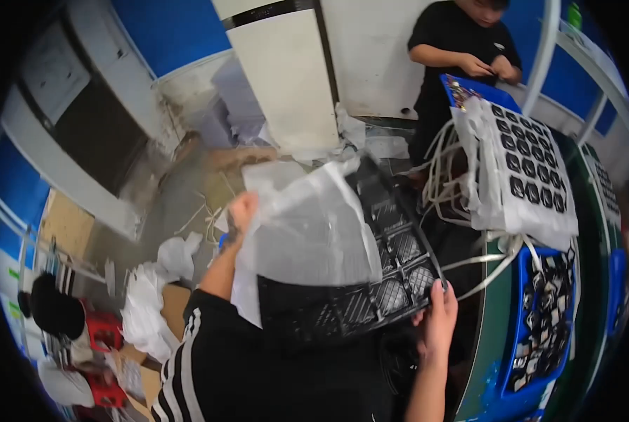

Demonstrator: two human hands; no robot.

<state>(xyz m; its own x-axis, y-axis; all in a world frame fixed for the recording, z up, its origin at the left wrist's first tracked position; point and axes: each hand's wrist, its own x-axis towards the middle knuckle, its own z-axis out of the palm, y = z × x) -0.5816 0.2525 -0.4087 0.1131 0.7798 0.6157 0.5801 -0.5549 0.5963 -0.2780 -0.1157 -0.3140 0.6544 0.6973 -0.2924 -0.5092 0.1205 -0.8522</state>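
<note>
My left hand (243,209) is closed on the left edge of a thin, translucent white plastic sheet (311,235), slightly blurred by motion. The sheet spreads over much of a black plastic tray (393,294) with square, ribbed compartments. At the tray's near right corner, my right hand (439,320) grips its rim. The tray is held tilted in front of my body, and the compartments that show have nothing visible in them. Part of the tray's left side is covered by the sheet.
To my right, a green-topped table (489,309) bears a blue bin (509,376) of small black parts. Behind it lies a white-lined stack (487,158) with rows of black pieces and dangling straps. A person (462,49) stands beyond. White plastic bags (146,309) and cartons lie at left.
</note>
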